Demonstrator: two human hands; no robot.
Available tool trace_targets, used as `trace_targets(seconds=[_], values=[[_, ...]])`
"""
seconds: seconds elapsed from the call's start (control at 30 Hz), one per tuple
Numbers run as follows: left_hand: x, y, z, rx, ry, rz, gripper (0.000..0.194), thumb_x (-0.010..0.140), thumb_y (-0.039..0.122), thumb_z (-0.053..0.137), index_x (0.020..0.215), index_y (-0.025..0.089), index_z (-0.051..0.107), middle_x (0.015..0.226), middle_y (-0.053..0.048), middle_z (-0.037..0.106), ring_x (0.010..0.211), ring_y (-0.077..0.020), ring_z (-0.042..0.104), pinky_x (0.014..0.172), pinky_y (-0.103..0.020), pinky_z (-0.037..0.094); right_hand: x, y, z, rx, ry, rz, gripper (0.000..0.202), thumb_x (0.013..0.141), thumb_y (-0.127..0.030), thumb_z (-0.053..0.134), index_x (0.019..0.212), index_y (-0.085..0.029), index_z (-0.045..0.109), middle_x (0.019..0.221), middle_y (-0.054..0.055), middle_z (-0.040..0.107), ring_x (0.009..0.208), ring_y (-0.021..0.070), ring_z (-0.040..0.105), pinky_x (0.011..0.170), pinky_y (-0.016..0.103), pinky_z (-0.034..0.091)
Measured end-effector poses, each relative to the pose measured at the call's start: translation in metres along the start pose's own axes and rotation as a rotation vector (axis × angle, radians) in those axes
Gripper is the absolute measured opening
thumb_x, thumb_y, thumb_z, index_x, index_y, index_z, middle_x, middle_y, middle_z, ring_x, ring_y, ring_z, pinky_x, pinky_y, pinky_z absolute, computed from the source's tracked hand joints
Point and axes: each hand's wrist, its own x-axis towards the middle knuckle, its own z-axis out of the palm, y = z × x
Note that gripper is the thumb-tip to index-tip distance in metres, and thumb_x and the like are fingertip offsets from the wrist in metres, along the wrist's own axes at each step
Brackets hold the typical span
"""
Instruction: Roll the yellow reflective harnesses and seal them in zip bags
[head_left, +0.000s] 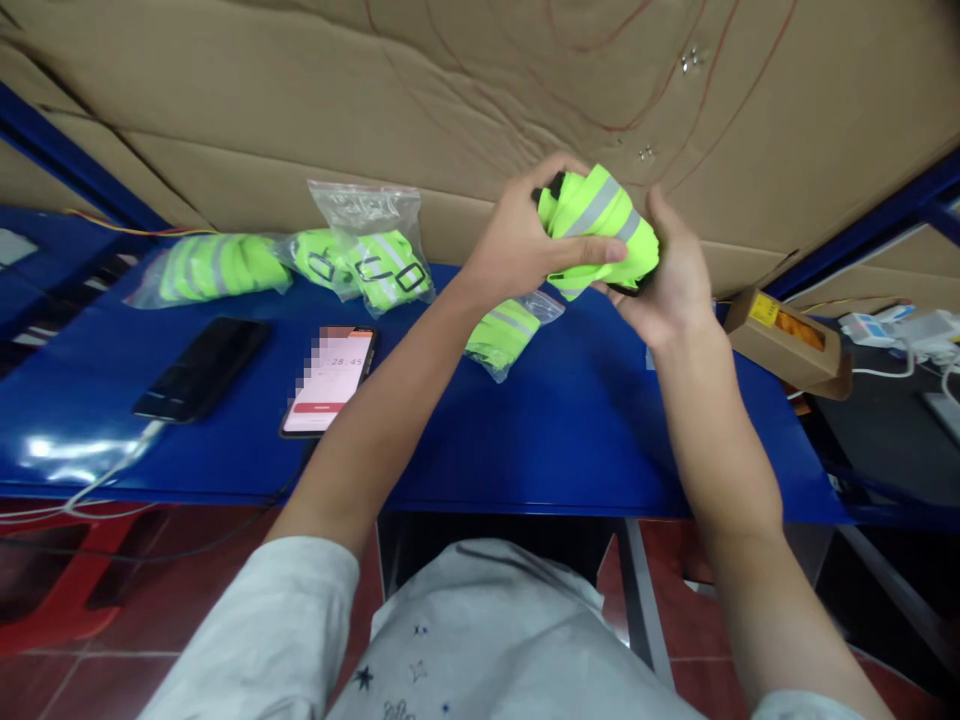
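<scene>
Between my two hands, above the blue table, is a bundled neon-yellow reflective strap with silver stripes and some black parts. My left hand grips it from the left, thumb laid across its front. On the other side my right hand cups the bundle, its fingers partly hidden behind and under it. Below my left hand lies a clear bag with a folded neon strap. Further left, more bagged neon straps with black buckles rest against the cardboard, beside a longer bagged bundle.
A phone with a lit timer screen and a dark phone on a white cable lie at the left. An open cardboard box stands at the right, near white cables and adapters. Cardboard walls the back.
</scene>
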Motion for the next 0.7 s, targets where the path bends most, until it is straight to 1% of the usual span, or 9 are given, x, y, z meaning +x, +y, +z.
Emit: trace_targets(seconds=[0.07,0.1,0.17,0.27,0.4,0.5,0.57,0.6,0.7], values=[[-0.001,0.0,0.003,0.057,0.089,-0.003,0.045,0.067,0.048,0.096,0.093,0.027,0.066,0.09,0.002,0.069,0.092,-0.0206,0.065,0.083,-0.033,0.049,-0.005,-0.002,0.003,-0.074,-0.033,-0.022,0.07,0.088,-0.093,0.039,0.119,-0.037,0.068,0.119,0.001,0.076,0.129,0.028,0.067,0.09,0.04,0.065],[-0.001,0.0,0.004,0.075,0.125,-0.016,0.042,0.071,0.049,0.094,0.093,0.027,0.066,0.092,0.001,0.07,0.094,-0.0209,0.066,0.085,-0.034,0.05,-0.007,-0.002,0.005,-0.105,-0.036,-0.054,0.073,0.088,-0.095,0.036,0.128,-0.041,0.064,0.124,0.0,0.076,0.131,0.0271,0.065,0.09,0.039,0.065],[-0.002,0.001,0.007,0.085,0.193,-0.048,0.036,0.076,0.05,0.089,0.09,0.027,0.065,0.092,0.002,0.071,0.096,-0.0214,0.066,0.089,-0.035,0.05,-0.012,0.0,0.009,-0.124,-0.029,-0.115,0.07,0.085,-0.091,0.053,0.137,-0.044,0.057,0.133,-0.003,0.073,0.132,0.026,0.065,0.09,0.037,0.065],[-0.003,0.002,0.012,0.057,0.22,-0.086,0.028,0.08,0.045,0.087,0.085,0.028,0.065,0.092,0.002,0.07,0.099,-0.0218,0.066,0.094,-0.035,0.051,-0.012,0.003,0.009,-0.153,-0.031,-0.152,0.074,0.07,-0.071,0.087,0.129,-0.038,0.058,0.135,0.0,0.071,0.13,0.0275,0.065,0.089,0.038,0.065],[-0.003,0.004,0.016,-0.143,0.096,-0.148,0.023,0.091,0.044,0.078,0.087,0.023,0.07,0.094,-0.001,0.074,0.097,-0.0222,0.071,0.09,-0.037,0.057,-0.006,0.005,0.001,-0.232,-0.009,-0.158,0.075,0.066,-0.069,0.091,0.124,-0.034,0.059,0.119,0.004,0.075,0.125,0.0302,0.067,0.081,0.04,0.066],[-0.004,0.011,0.01,-0.253,-0.069,-0.227,0.024,0.099,0.044,0.068,0.102,0.021,0.074,0.104,-0.002,0.077,0.112,-0.025,0.073,0.095,-0.038,0.058,-0.004,0.003,-0.003,-0.217,-0.013,-0.14,0.073,0.069,-0.069,0.089,0.126,-0.035,0.058,0.114,0.003,0.075,0.122,0.0306,0.069,0.078,0.039,0.066],[-0.005,0.016,0.003,-0.241,-0.172,-0.244,0.025,0.092,0.041,0.077,0.109,0.023,0.074,0.111,-0.001,0.078,0.124,-0.0277,0.068,0.102,-0.039,0.056,-0.006,0.001,-0.003,-0.219,0.024,-0.138,0.066,0.073,-0.067,0.087,0.124,-0.035,0.059,0.116,0.002,0.076,0.122,0.0299,0.07,0.078,0.039,0.067],[-0.006,0.018,-0.001,-0.21,-0.203,-0.251,0.031,0.085,0.039,0.084,0.111,0.024,0.074,0.113,0.0,0.078,0.127,-0.0294,0.066,0.105,-0.04,0.055,-0.007,-0.001,-0.003,-0.208,0.047,-0.136,0.062,0.075,-0.066,0.086,0.121,-0.035,0.06,0.119,0.002,0.076,0.121,0.029,0.07,0.08,0.039,0.067],[-0.006,0.015,-0.004,-0.129,-0.208,-0.273,0.046,0.071,0.036,0.094,0.112,0.029,0.074,0.117,0.002,0.079,0.13,-0.0321,0.062,0.11,-0.042,0.052,-0.009,-0.003,-0.002,-0.125,0.012,-0.07,0.049,0.079,-0.059,0.084,0.116,-0.033,0.065,0.129,0.001,0.075,0.122,0.0269,0.071,0.087,0.039,0.067]])
